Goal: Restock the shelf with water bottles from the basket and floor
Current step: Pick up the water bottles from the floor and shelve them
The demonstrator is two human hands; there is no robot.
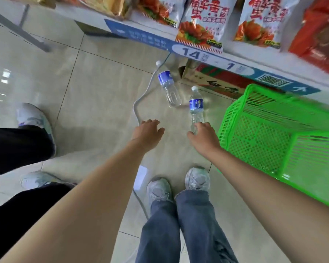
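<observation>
Two floor bottles (168, 86), right hand (203, 136) grasping one

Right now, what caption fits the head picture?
Right hand grasping a floor water bottle; left hand open.

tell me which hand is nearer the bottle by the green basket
Right. The right hand touches the base of that bottle; the left hand hovers off to its left, apart.

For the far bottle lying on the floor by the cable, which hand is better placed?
Left. The left hand is open, empty and on the far bottle's side; the right hand already grips the near bottle.
</observation>
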